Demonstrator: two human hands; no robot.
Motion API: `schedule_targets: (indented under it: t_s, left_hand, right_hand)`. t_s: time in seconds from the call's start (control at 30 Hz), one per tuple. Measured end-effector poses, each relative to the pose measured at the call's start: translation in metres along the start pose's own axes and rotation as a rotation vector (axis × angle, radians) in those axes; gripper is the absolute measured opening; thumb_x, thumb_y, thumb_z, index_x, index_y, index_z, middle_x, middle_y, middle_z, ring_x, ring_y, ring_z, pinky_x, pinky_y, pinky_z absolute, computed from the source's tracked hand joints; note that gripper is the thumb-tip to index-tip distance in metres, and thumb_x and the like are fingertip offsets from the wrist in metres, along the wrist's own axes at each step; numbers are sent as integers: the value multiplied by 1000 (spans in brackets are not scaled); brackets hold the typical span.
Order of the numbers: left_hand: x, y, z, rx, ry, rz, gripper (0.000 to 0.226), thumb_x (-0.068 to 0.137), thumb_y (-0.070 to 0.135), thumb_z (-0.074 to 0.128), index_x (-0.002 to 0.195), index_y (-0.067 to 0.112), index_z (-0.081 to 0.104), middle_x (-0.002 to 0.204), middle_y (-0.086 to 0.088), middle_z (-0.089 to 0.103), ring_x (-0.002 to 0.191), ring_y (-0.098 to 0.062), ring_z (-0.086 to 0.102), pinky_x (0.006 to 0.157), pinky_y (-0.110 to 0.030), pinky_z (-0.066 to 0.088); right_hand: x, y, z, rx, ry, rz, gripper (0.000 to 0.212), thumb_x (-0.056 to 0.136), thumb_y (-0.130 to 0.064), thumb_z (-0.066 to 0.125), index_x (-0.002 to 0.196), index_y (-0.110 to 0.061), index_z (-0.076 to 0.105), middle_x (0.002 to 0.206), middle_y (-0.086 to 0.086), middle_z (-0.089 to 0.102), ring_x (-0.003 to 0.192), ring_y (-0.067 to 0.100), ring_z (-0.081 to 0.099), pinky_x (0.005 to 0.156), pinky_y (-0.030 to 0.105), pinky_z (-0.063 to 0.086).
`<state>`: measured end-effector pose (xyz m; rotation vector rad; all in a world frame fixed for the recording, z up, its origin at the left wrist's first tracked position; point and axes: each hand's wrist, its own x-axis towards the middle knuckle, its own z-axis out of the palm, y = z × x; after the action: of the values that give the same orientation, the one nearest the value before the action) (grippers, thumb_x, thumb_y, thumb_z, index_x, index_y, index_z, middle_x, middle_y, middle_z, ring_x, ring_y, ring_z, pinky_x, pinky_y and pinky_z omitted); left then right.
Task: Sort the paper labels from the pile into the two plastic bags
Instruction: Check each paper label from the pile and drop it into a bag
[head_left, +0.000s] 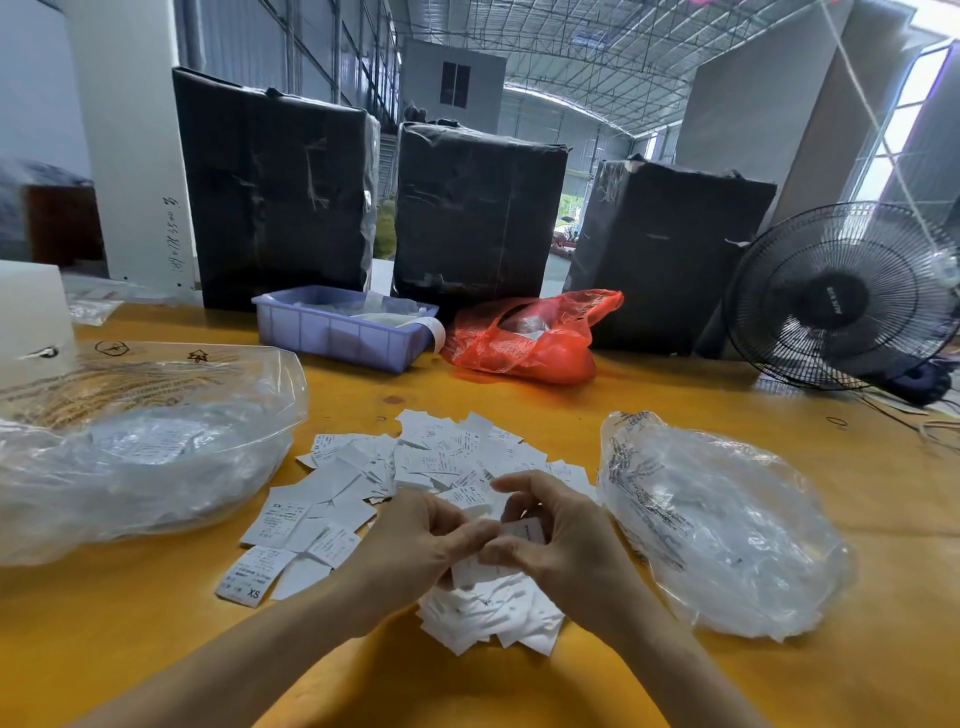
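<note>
Both hands, left (423, 540) and right (550, 535), are pinching a small stack of labels (522, 532) above the pile (441, 467) on the tabletop (156, 634). Sorting looks midway; next, they are likely separating one label and choosing the left bag (130, 441) or right bag (727, 530).

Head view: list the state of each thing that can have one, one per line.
Left hand: pinching paper labels.
Right hand: pinching the same labels.
Label pile: loose, spread on the table.
Left plastic bag: lying open, labels inside.
Right plastic bag: lying crumpled.
Red bag: slumped, mouth open.
Purple bin: upright, holding papers.
Fan: tilted back.
</note>
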<state>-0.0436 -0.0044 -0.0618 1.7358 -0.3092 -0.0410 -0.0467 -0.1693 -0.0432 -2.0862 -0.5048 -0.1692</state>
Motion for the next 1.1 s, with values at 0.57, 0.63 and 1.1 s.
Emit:
schedule_targets:
  t_s: [0.57,0.63,1.1]
  left_hand:
    - [-1,-1,9,-180,182,-1,36,74,44,64,74,10,76,70,-12,69,63,-17,61,57,-26,46]
    - [-1,-1,8,-157,191,20,39,73,46,63,71,9,75,70,-21,64,62,-20,55,58,-30,41]
    - [-4,3,10,-233,197,-6,34,74,45,62,73,15,78,69,-7,71,62,-11,64,53,-18,47]
  right_hand:
    - [-1,4,16,21,230,-43,30,86,-9,67,117,-12,66,82,-1,67,56,5,61,58,17,49]
    - [-2,3,17,-22,164,-56,29,88,-14,65,117,-14,66,88,-3,66,62,6,60,60,18,48]
    - [-2,-6,8,453,131,170,20,77,-6,75,96,-8,69,74,10,69,57,15,62,58,24,52]
